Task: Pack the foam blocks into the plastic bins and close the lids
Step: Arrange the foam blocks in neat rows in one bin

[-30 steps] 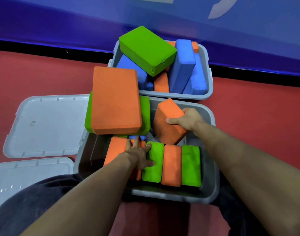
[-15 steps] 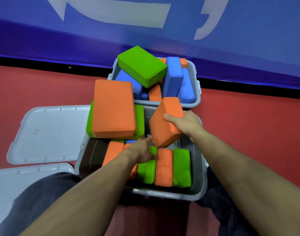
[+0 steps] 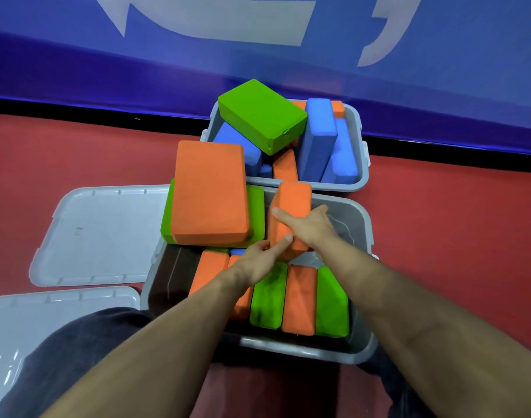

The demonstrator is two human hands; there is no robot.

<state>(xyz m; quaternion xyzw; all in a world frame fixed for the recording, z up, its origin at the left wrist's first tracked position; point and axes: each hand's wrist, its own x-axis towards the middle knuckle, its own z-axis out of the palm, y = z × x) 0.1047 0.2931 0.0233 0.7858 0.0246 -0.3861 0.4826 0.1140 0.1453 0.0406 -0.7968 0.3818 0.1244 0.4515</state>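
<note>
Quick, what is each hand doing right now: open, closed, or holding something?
Left hand: fingers touch the tilted orange block low down; a full grip cannot be told.
Right hand: grips the same block, thumb across its face.
</note>
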